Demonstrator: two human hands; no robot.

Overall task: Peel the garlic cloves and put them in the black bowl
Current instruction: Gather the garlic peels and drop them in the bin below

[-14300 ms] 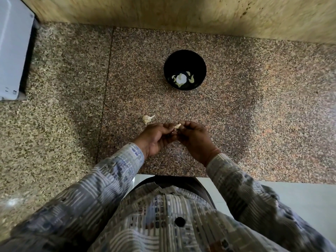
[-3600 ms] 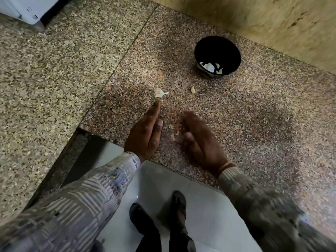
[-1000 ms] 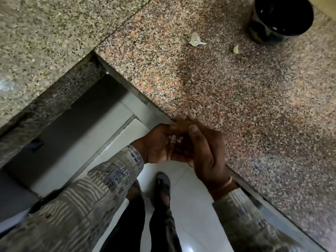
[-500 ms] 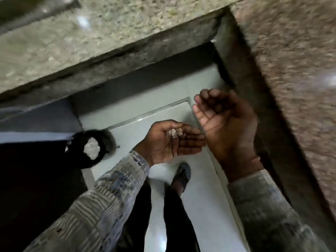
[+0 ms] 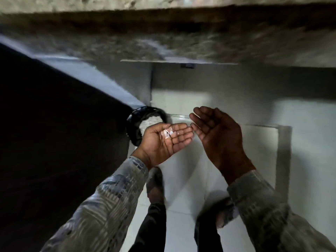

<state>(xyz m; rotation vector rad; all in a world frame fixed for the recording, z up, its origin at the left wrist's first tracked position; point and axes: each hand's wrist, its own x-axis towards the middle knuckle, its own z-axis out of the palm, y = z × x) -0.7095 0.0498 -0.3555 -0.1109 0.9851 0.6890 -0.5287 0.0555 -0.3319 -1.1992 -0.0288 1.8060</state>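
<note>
Pale floor tiles (image 5: 190, 170) showed below as my left grip (image 5: 163, 142) lay open, palm up, carrying garlic skin scraps (image 5: 168, 133); my right grip (image 5: 218, 137), fingers relaxed, held nothing beside it.

Blurred granite counter edge (image 5: 181, 42) above white floor tiles (image 5: 181, 179), black round container (image 5: 133, 131) at left
</note>
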